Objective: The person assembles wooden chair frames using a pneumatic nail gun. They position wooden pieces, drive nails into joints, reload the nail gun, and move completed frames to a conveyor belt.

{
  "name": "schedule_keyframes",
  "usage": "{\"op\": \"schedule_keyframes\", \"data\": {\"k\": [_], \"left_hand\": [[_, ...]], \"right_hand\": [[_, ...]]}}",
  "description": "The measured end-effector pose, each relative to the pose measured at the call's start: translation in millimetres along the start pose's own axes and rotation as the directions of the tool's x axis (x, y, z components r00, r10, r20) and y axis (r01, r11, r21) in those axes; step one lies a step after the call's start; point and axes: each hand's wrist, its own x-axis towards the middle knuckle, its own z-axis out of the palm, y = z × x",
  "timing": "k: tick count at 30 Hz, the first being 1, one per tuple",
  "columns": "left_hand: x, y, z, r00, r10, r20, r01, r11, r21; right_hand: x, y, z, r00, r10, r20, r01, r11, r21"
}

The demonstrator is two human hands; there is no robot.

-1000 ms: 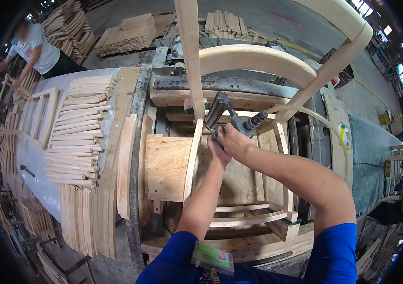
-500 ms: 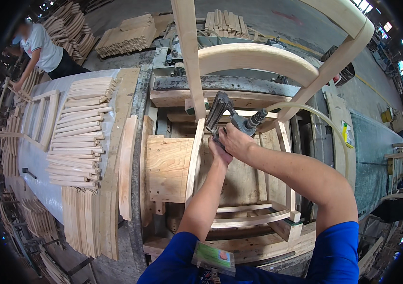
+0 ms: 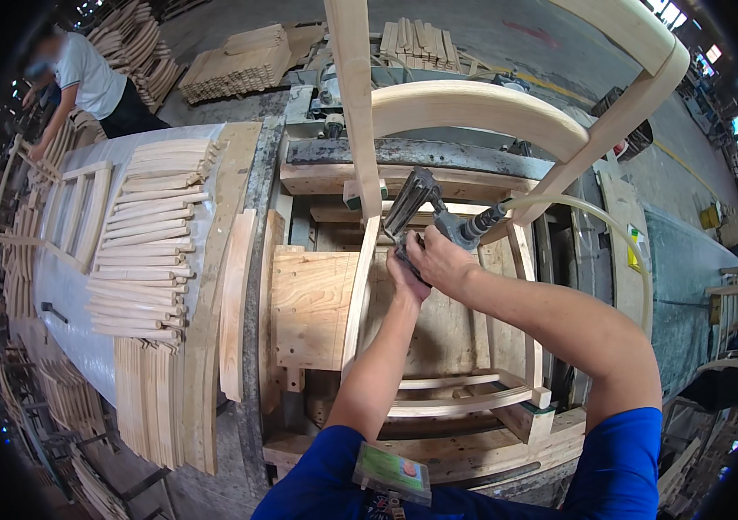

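Observation:
A dark air nail gun (image 3: 414, 199) is held between both my hands, inside the near left part of a pale wooden chair frame (image 3: 482, 108). My right hand (image 3: 443, 262) is wrapped round its body, with the hose fitting just beyond the knuckles. Lower and to the left, my left hand (image 3: 407, 279) closes on the tool's underside, its fingers partly hidden. The tool's head sits close to the joint where the left upright meets the seat rail (image 3: 360, 295). Whether its tip touches the wood I cannot tell.
A pale air hose (image 3: 599, 208) arches to the right from the tool. Wooden jig blocks (image 3: 313, 303) flank the frame. On the left table lie many turned sticks (image 3: 143, 251), flat slats (image 3: 148, 399) and a hammer (image 3: 54, 312). A person in a white shirt (image 3: 96, 78) handles a chair part.
My hands and the nail gun stay nearly in place against the chair frame. The whole view has shifted slightly. The person at far left has changed head posture a little.

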Motion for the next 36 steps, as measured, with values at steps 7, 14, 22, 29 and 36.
{"op": "schedule_keyframes", "data": {"k": [7, 14, 22, 29, 36], "left_hand": [[-5.6, -2.9, 15.5, 1.0, 0.02, -0.012, -0.019, 0.999, 0.026], [-45.3, 6.1, -7.9, 1.0, -0.012, -0.027, 0.014, 0.997, 0.08], [-250.2, -37.3, -17.2, 0.95, -0.267, -0.162, 0.307, 0.698, 0.647], [-334.4, -20.5, -11.4, 0.933, -0.05, -0.355, 0.226, 0.852, 0.472], [-340.2, -7.9, -25.6, 0.859, -0.065, -0.507, 0.26, 0.91, 0.324]], "right_hand": [[4.4, 5.0, 11.0, 0.998, -0.039, 0.043, 0.037, 0.998, 0.052], [-47.7, -5.3, 1.4, 0.968, 0.137, -0.21, -0.07, 0.952, 0.299], [-135.9, -30.3, -32.4, 0.945, 0.075, 0.317, -0.164, -0.732, 0.662], [-115.2, -149.7, -22.7, 0.977, -0.185, 0.106, -0.091, -0.811, -0.579], [-78.8, -205.6, -3.5, 0.972, -0.229, -0.05, -0.17, -0.546, -0.82]]}}
